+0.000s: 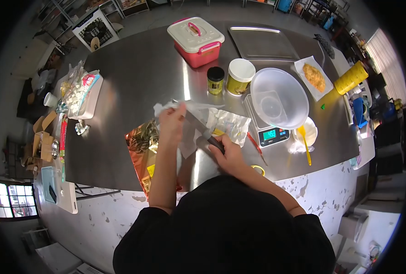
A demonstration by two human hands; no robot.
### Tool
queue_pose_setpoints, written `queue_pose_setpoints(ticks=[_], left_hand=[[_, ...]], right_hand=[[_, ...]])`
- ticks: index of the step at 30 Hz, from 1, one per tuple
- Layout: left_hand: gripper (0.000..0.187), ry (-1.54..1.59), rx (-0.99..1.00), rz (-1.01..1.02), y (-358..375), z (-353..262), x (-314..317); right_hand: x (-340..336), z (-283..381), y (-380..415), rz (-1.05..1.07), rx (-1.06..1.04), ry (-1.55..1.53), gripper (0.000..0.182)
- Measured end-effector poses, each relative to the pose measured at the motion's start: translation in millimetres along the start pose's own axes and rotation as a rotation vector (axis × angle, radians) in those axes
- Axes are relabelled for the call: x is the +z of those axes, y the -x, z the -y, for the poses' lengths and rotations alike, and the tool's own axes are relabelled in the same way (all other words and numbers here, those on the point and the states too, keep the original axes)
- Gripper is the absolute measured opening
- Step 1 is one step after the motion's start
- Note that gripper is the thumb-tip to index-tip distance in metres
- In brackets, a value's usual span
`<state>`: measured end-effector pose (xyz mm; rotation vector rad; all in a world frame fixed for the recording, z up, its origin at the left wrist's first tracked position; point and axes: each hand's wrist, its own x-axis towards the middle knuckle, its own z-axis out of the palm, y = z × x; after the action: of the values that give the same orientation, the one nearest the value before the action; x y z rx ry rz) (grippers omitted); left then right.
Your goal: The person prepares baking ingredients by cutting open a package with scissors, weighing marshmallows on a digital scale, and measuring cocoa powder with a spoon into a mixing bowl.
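Observation:
My right hand (230,155) is closed round the dark handle of a knife (203,130), whose blade points up and to the left. At the blade's far end, my left hand (172,124) grips a crumpled, thin white sheet (203,108) that looks like a paper towel. Below my left hand lies a shiny orange-and-gold foil bag (139,150). A torn silver wrapper (230,125) rests just beyond my right hand. Near it are a red thin-tipped tool (256,147) and a yellow ring-shaped thing (258,170).
On the steel table, a clear bowl (279,93) sits on a lit digital scale (273,136). A yellow spatula (305,144) leans in a white bowl (311,132). Beyond stand a dark-lidded jar (215,81), white-lidded tub (241,76) and red box (196,43). A bin of white pieces (85,93) is left.

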<state>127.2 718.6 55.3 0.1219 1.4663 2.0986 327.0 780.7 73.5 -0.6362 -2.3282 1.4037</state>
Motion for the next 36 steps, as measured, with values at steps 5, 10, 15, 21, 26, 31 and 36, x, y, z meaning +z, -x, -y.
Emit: queue_pose_setpoints(ticks=[5,10,15,21,26,31,36], left_hand=[[0.018,0.007,0.104,-0.017,-37.3,-41.7,-42.7],[0.016,-0.223,0.084,0.108,-16.9,-17.0,-23.9],[0.014,-0.280,0.063,0.313,23.8,-2.3,8.6],[0.011,-0.246,-0.050,0.527,44.4,7.2,15.6],[0.010,-0.048,-0.160,0.600,51.4,11.3,16.6],[0.011,-0.004,-0.175,0.575,51.6,21.4,13.4],[0.012,-0.162,-0.066,0.479,57.4,21.2,20.9]], right_hand=[[-12.4,-17.7,16.0,-0.008,0.038,-0.067,0.023],[-23.2,-13.1,8.7,0.186,0.347,-0.723,0.029],[-31.4,-11.4,8.2,0.300,0.505,-1.270,0.042],[-27.6,-6.6,6.1,0.274,0.530,-1.182,0.043],[-24.4,-7.5,7.4,0.268,0.540,-1.142,0.042],[-26.3,-2.7,10.1,0.260,0.560,-1.086,0.040],[-24.6,-2.0,11.6,0.270,0.562,-1.076,0.039]])
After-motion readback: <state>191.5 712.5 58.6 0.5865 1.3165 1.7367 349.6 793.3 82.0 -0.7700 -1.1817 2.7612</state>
